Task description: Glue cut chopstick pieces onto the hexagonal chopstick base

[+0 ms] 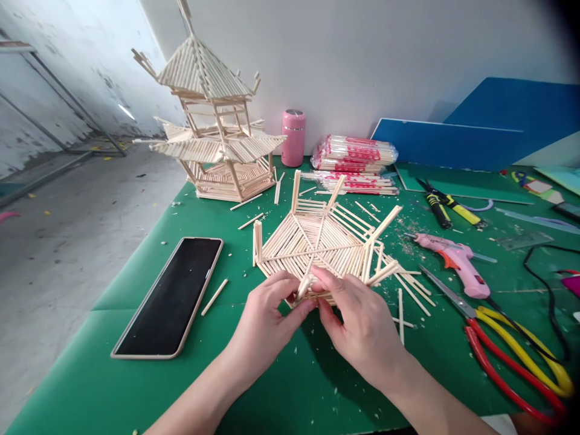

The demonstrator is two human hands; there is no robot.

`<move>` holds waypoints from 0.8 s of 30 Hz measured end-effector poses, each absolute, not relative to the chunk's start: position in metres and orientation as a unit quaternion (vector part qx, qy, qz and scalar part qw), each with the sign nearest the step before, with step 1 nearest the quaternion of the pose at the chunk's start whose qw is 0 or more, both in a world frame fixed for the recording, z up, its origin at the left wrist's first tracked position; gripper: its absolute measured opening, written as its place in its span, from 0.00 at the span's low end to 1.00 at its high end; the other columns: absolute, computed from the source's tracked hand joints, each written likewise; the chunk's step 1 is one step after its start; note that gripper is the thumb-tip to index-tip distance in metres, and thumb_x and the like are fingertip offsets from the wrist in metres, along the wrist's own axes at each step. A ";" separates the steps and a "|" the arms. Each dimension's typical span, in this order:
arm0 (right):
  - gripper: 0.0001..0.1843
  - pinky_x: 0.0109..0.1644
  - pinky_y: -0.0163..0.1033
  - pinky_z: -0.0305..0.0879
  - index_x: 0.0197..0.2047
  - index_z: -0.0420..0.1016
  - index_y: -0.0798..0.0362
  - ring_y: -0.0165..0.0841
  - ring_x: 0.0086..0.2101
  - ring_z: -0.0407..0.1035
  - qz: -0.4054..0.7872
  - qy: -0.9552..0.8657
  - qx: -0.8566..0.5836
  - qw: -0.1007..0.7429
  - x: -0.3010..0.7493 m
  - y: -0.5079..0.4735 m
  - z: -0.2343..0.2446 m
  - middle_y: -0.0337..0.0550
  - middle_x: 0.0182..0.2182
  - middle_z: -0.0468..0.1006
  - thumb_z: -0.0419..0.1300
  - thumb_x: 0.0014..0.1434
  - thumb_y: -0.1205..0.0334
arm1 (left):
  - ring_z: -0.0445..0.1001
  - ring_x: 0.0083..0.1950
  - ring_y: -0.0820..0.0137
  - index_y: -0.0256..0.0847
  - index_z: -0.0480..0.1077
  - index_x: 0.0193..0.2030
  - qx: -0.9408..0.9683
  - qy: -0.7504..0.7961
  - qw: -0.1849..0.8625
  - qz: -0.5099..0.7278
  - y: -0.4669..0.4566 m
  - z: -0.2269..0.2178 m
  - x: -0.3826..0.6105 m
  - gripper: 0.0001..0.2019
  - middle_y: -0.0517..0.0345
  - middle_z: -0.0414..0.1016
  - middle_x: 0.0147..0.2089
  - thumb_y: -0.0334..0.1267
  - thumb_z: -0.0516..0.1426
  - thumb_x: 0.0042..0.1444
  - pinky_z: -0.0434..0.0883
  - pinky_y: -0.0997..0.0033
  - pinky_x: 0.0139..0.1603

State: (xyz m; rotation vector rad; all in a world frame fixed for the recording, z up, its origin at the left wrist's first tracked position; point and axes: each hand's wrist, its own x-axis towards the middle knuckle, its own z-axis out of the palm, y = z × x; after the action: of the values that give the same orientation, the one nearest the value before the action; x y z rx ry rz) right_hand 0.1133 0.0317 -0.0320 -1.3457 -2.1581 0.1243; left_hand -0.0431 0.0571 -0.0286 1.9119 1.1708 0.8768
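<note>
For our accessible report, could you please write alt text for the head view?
Left hand and right hand handle sticks at the near edge of a hexagonal stick frame on a green table. Behind stands a stick pagoda; scissors lie right, a phone left.

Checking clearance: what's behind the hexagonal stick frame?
Behind the frame, loose sticks and plastic-wrapped stick bundles lie on the green table; a pink flask stands left of the bundles. Whatever the upright posts cover there can't be seen.

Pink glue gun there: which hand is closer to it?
Right. The right hand, at the near edge of the stick frame, is left of the glue gun; the left hand, at the same edge, is farther left.
</note>
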 end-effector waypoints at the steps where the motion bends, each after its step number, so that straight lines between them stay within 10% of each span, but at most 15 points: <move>1: 0.24 0.38 0.39 0.62 0.57 0.55 0.54 0.32 0.33 0.65 0.048 -0.811 -0.505 0.292 0.113 0.032 -0.032 0.40 0.34 0.74 0.50 0.57 0.73 | 0.66 0.32 0.72 0.36 0.69 0.28 0.741 0.454 0.358 0.341 0.057 -0.028 -0.043 0.05 0.58 0.66 0.30 0.33 0.56 0.52 0.66 0.71 0.34; 24: 0.25 0.39 0.39 0.64 0.57 0.55 0.55 0.31 0.33 0.66 0.042 -0.807 -0.501 0.309 0.113 0.031 -0.030 0.40 0.34 0.75 0.51 0.56 0.73 | 0.67 0.32 0.71 0.37 0.70 0.28 0.746 0.455 0.358 0.329 0.058 -0.026 -0.045 0.05 0.57 0.66 0.30 0.33 0.54 0.52 0.67 0.71 0.34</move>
State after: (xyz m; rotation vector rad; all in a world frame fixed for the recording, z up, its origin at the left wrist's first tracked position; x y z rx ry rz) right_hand 0.1129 0.0314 -0.0298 -1.3242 -2.1322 0.1115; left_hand -0.0450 0.0576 -0.0262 1.9247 1.1749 0.8490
